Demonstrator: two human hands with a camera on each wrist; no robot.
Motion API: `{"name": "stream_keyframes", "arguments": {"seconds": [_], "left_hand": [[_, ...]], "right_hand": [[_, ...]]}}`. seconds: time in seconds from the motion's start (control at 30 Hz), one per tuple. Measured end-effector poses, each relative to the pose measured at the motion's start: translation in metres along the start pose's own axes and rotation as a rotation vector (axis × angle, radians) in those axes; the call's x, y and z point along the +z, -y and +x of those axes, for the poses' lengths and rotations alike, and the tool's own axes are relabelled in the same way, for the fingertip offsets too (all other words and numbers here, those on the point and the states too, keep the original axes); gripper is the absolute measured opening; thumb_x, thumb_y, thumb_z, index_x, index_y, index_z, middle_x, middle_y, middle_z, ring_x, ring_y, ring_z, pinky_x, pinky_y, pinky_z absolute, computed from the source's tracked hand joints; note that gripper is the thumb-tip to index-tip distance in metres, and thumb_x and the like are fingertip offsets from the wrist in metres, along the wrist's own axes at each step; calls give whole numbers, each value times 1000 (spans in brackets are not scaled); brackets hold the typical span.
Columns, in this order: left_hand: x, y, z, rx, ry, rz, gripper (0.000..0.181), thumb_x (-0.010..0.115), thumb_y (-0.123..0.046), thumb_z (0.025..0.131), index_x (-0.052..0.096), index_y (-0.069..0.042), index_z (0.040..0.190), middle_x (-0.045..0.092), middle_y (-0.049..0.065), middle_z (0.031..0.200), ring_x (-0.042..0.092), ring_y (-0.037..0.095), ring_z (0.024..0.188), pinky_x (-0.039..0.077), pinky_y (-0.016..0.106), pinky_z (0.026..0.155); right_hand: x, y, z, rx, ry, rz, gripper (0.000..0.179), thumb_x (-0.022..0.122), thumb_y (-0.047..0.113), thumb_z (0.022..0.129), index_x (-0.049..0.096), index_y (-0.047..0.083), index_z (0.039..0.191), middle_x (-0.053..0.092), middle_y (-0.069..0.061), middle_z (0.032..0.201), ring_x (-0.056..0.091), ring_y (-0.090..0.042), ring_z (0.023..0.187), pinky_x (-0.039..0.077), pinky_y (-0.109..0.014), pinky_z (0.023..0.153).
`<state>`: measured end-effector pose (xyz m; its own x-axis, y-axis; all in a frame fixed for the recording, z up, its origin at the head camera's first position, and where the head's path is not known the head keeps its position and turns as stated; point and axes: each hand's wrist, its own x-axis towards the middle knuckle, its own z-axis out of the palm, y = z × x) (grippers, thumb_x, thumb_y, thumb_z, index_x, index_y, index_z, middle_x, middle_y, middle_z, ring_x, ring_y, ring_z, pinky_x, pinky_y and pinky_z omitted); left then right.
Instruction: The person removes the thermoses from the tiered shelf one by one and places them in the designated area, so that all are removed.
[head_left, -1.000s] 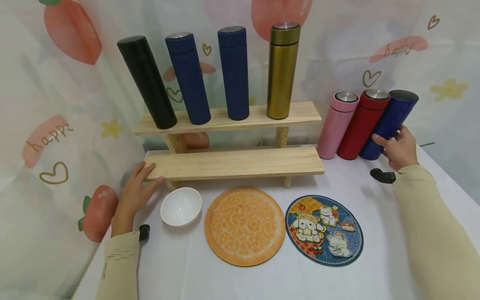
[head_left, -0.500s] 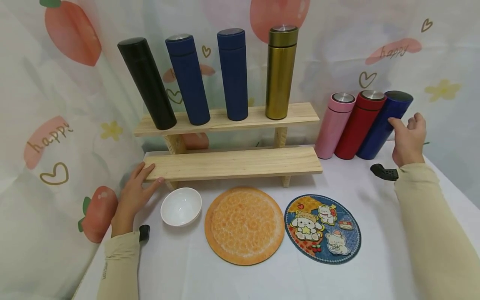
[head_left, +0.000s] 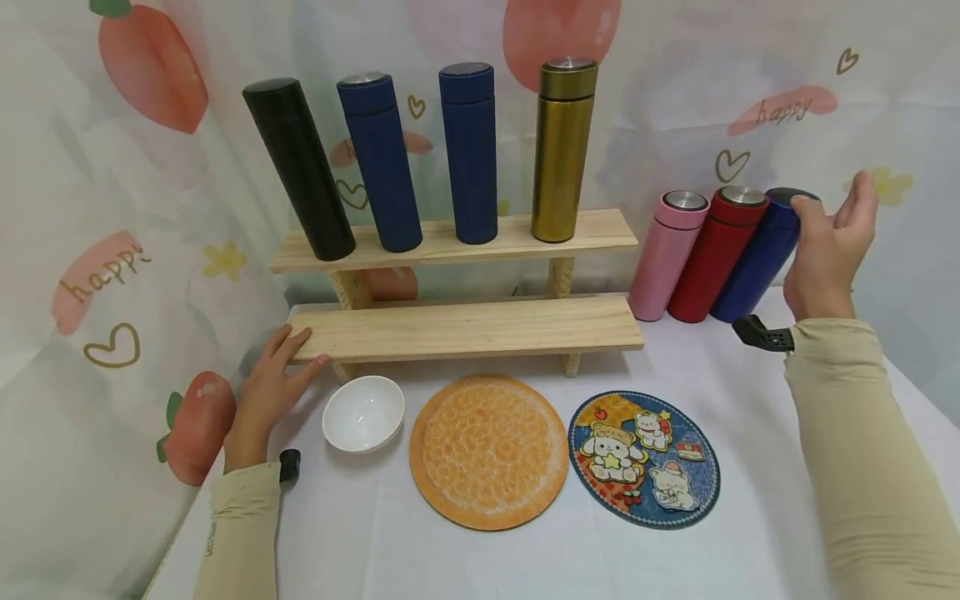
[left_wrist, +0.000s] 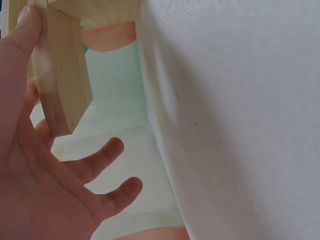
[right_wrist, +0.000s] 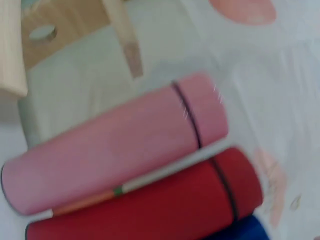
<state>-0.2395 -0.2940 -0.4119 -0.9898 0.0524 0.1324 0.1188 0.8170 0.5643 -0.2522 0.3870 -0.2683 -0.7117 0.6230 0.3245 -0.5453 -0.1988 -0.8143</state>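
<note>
My left hand (head_left: 270,387) rests on the left end of the wooden two-tier rack's lower shelf (head_left: 472,327). In the left wrist view its thumb lies along the board's edge (left_wrist: 65,75), while two fingers spread out free. At the right, my right hand (head_left: 832,242) is raised beside the lid of a shiny blue thermos flask (head_left: 757,254), fingers extended, thumb overlapping the lid. Whether the thumb touches it I cannot tell. A red thermos (head_left: 716,258) and a pink thermos (head_left: 667,258) stand close beside the blue one. The right wrist view shows the pink thermos (right_wrist: 110,142) and red thermos (right_wrist: 150,210).
On the upper shelf (head_left: 517,229) stand a black thermos (head_left: 300,171), two navy thermoses (head_left: 381,162) (head_left: 470,154) and a gold thermos (head_left: 562,154). In front of the rack lie a white bowl (head_left: 363,414), a round orange mat (head_left: 489,454) and a blue cartoon mat (head_left: 693,475).
My right hand has let go of the blue thermos, moved to its right and risen toward its lid. The left hand has stayed on the lower shelf.
</note>
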Motion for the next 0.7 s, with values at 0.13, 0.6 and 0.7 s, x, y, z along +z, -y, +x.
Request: {"name": "stream_keyframes", "arguments": {"seconds": [0.13,0.6,0.7], "left_hand": [[-2,-1,0,-1,3,5,83,61,-59,105,36,-11,168,14,21,176,21,61,152,16,84,113],[-3,-2,1,1,17,-1,80,63,-55,106,37,-11,167,15,22,176,21,60,152,17,82,114],[-2,-2,0,6,11,-6,79,64,-54,106,37,-10,167,16,22,175,22,60,152,19,81,115]], "right_hand": [[19,6,-11,-34,21,61,86,55,-8,95,18,8,171,15,5,176,15,9,154,21,-8,115],[84,-5,-50,-81,250,43,77,56,0,103,20,7,171,22,0,176,24,-5,157,26,-18,121],[95,-11,-56,-66,299,43,78,58,2,103,20,8,171,21,0,176,24,-5,157,26,-22,123]]}}
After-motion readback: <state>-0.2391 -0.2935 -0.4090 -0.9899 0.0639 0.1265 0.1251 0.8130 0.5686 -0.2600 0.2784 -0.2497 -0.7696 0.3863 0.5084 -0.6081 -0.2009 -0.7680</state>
